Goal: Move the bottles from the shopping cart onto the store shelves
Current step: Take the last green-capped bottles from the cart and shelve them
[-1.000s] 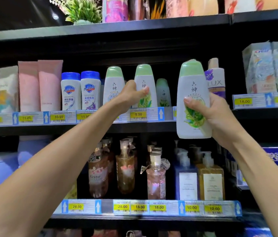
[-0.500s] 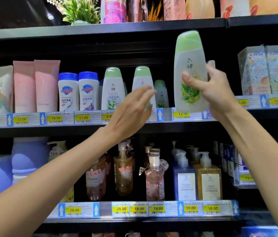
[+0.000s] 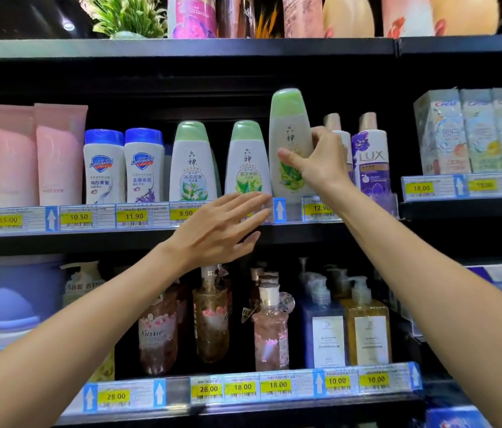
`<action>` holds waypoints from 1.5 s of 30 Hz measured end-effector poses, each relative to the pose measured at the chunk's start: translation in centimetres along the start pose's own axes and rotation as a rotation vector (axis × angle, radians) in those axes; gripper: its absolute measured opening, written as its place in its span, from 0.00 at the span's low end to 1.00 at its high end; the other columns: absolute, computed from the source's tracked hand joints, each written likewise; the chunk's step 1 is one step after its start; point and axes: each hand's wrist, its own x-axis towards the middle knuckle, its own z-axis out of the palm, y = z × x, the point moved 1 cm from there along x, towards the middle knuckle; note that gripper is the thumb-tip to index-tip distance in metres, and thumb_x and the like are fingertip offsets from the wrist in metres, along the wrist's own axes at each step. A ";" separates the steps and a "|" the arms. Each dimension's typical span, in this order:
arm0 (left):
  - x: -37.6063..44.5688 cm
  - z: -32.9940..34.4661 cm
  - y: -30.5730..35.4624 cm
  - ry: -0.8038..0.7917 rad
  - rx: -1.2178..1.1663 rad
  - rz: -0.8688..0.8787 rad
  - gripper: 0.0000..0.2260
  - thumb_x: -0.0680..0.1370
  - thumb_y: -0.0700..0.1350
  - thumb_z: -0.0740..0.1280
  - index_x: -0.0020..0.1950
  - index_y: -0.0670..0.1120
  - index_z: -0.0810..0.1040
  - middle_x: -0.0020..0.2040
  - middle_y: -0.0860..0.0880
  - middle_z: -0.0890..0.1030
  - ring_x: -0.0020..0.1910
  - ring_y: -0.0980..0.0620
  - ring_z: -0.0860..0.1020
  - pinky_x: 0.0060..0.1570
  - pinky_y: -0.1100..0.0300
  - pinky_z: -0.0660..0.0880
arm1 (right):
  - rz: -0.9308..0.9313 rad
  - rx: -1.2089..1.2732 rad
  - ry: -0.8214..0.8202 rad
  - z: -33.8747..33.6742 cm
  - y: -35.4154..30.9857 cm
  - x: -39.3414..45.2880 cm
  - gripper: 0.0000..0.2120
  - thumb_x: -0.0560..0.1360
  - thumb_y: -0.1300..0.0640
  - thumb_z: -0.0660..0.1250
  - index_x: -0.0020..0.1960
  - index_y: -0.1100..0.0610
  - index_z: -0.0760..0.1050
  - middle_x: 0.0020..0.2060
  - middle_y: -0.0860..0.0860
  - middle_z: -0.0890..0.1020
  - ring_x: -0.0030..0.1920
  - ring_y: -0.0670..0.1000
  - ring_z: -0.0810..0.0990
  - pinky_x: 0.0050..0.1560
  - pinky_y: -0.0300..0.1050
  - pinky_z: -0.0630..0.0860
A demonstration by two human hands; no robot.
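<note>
Store shelves (image 3: 182, 233) stocked with toiletries, a green-capped bottle (image 3: 290, 140) being set in place.

Right hand (image 3: 320, 162) pinching the bottle between thumb and fingers, just beside two matching bottles (image 3: 219, 162) and left of a purple Lux bottle (image 3: 371, 156); base seemingly at or just above the shelf, hidden behind the price strip (image 3: 320, 208). Left hand (image 3: 222, 230) flat, fingers straight, holding nothing, hovering before the shelf edge. Placing step nearly done; next, probably lowering fully, then letting go.
</note>
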 end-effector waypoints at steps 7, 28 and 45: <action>-0.1 0.4 0.1 0.043 0.012 -0.005 0.16 0.79 0.45 0.61 0.61 0.38 0.79 0.65 0.40 0.76 0.63 0.44 0.76 0.63 0.53 0.72 | 0.052 -0.055 -0.120 0.4 1.6 -1.2 0.16 0.74 0.53 0.71 0.56 0.63 0.75 0.50 0.53 0.79 0.49 0.49 0.78 0.39 0.36 0.74; -0.2 0.5 0.1 0.067 0.019 0.013 0.15 0.78 0.43 0.61 0.60 0.37 0.78 0.63 0.38 0.77 0.62 0.42 0.77 0.61 0.50 0.74 | 0.145 -0.235 -0.177 -0.5 1.3 -0.4 0.11 0.78 0.59 0.65 0.58 0.63 0.76 0.55 0.58 0.81 0.56 0.56 0.79 0.52 0.46 0.75; -0.4 0.1 0.3 0.105 -0.014 0.002 0.14 0.77 0.39 0.63 0.59 0.34 0.78 0.61 0.37 0.78 0.61 0.41 0.77 0.59 0.49 0.76 | 0.264 -0.026 -0.346 -0.8 1.1 -0.5 0.16 0.80 0.63 0.60 0.67 0.63 0.69 0.60 0.59 0.79 0.59 0.57 0.78 0.59 0.54 0.76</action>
